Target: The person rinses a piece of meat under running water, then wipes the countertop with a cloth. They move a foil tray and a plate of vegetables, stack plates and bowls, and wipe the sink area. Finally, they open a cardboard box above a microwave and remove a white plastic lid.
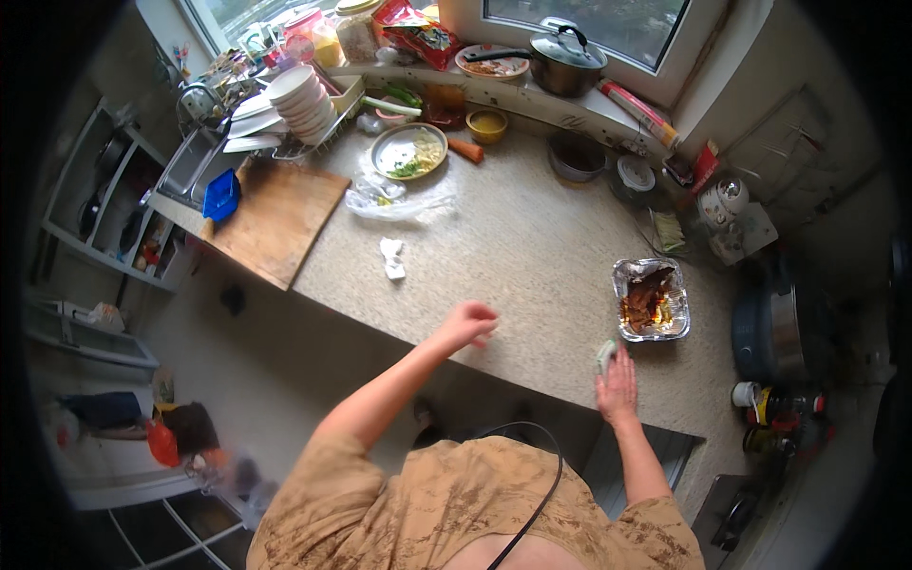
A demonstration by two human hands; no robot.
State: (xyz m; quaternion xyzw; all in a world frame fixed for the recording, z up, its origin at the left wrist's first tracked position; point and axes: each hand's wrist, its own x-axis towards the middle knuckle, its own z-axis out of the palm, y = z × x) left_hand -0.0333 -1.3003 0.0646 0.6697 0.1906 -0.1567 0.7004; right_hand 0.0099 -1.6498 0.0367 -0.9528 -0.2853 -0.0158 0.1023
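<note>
My right hand (618,388) presses flat on the speckled countertop (527,285), with a small white and green cloth or sponge (606,355) under its thumb side. Just beyond its fingertips sits a foil tray (618,303) holding brown cooked meat (647,296) in reddish oil. My left hand (468,327) hovers near the counter's front edge, loosely curled and somewhat blurred, with nothing visible in it. A crumpled white tissue (392,258) lies on the counter beyond it, to the left.
A wooden cutting board (285,214) overhangs the front edge at left, with a blue plastic basket (221,194) on it. Behind are a plate of chopped vegetables (410,152), a plastic bag (406,204), a carrot (466,149) and stacked bowls (303,103). A dark cooker (766,328) stands right.
</note>
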